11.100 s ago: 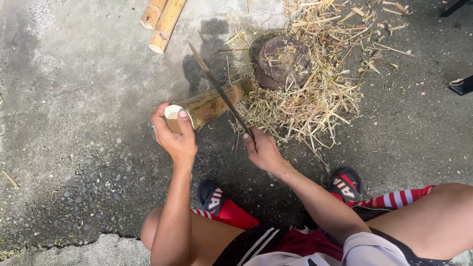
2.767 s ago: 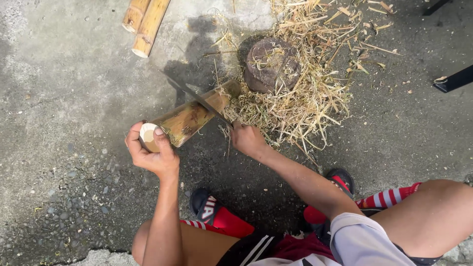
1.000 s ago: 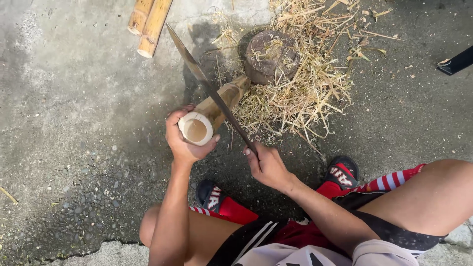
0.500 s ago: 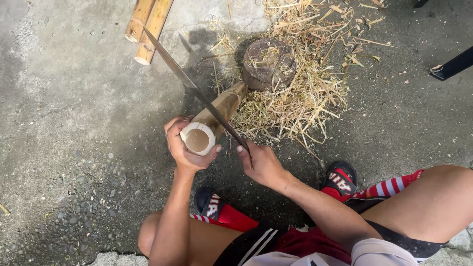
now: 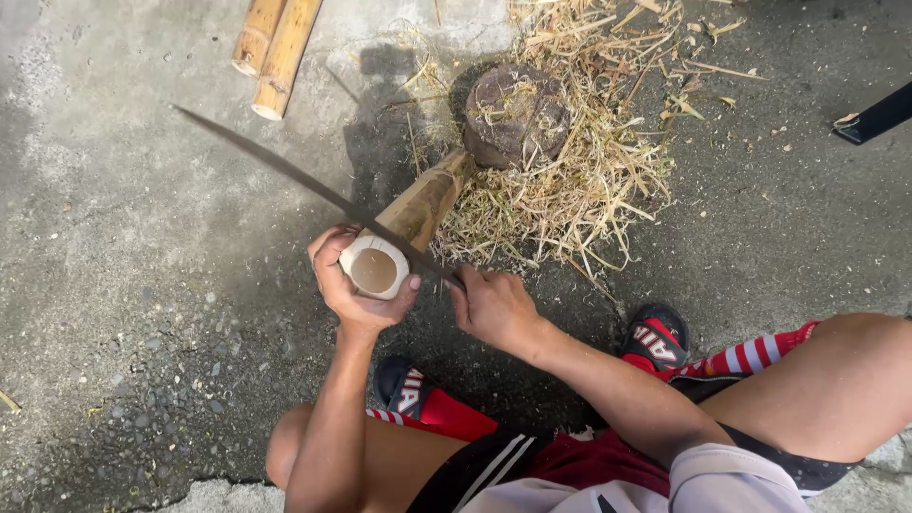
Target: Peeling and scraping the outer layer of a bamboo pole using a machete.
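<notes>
My left hand (image 5: 353, 285) grips the near, hollow end of a bamboo section (image 5: 404, 228), whose far end leans against a round wooden chopping block (image 5: 516, 114). My right hand (image 5: 492, 306) holds the handle of a long dark blade (image 5: 304, 185). The blade lies across the top of the bamboo's open end and points up and left. I squat over the work with my knees apart.
Dry bamboo shavings (image 5: 579, 180) lie heaped around the block on the concrete ground. Two more bamboo pieces (image 5: 275, 43) lie at the top left. My feet in dark sandals (image 5: 655, 337) are below the hands. A dark object (image 5: 879, 114) shows at the right edge.
The blade has swung lower and flatter, its tip now further left. The bamboo's open end stays in my left hand, turned toward me.
</notes>
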